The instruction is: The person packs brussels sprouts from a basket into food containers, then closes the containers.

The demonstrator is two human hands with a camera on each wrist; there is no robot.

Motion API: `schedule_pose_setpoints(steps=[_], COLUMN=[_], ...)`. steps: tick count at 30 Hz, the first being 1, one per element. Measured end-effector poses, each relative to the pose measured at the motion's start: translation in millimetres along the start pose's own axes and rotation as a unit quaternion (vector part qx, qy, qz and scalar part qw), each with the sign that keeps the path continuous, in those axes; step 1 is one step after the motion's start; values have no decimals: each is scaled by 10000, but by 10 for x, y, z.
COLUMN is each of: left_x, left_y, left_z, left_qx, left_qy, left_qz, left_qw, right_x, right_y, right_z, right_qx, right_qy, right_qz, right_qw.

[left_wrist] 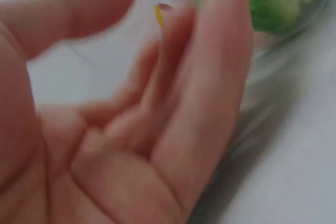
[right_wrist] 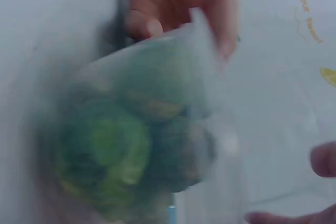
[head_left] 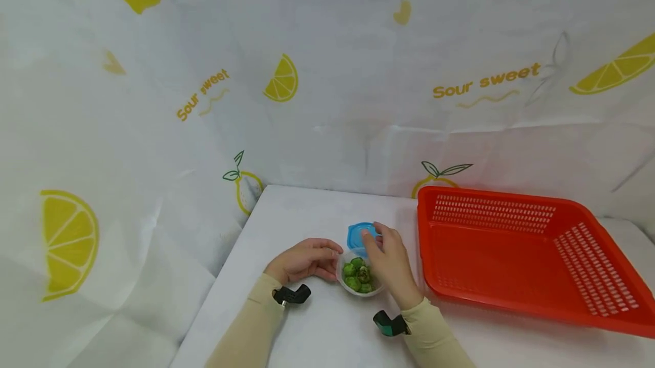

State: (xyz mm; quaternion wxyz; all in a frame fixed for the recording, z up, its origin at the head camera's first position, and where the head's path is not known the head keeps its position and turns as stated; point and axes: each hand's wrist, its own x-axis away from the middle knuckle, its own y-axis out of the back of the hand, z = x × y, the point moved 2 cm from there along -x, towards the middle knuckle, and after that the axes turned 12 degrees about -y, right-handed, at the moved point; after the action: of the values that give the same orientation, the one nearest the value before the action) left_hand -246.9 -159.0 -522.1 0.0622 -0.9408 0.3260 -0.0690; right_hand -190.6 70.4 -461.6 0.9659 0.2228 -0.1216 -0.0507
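A small clear plastic container (head_left: pixel 380 287) with several Brussels sprouts (head_left: pixel 353 282) in it stands on the white table. On its left side my left hand (head_left: pixel 306 260) holds the wall, with fingers curled against it; the left wrist view is blurred there. Just behind the container lies a blue lid (head_left: pixel 358 235). My right hand (head_left: pixel 395 263) reaches over the container's right side, thumb and forefinger near the lid. In the right wrist view the right fingertips (right_wrist: pixel 324 160) stand apart, and no held thing shows between them. The container (right_wrist: pixel 220 145) looks blurred and close there.
A large red plastic basket (head_left: pixel 501 260) with perforated sides stands to the right of my right hand. White table surface (head_left: pixel 302 209) lies behind and left of the hands. A white lemon-print sheet (head_left: pixel 348 100) hangs behind the table and along the left.
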Motion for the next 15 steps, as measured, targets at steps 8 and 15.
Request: schedule_pose_setpoints(steps=[8,15], left_x=[-291,-485], left_y=[-17,-135], left_z=[-233,-405], left_qx=[-838,-756], left_qy=[262,747], left_qz=[-1558,-1956], left_qw=[9839,9749], right_x=[-135,-209], right_y=[49,84], right_z=[-241,-308], right_qx=[76,-280], right_qy=[-706,-761], right_qz=[146,292], right_qw=[9974,9963])
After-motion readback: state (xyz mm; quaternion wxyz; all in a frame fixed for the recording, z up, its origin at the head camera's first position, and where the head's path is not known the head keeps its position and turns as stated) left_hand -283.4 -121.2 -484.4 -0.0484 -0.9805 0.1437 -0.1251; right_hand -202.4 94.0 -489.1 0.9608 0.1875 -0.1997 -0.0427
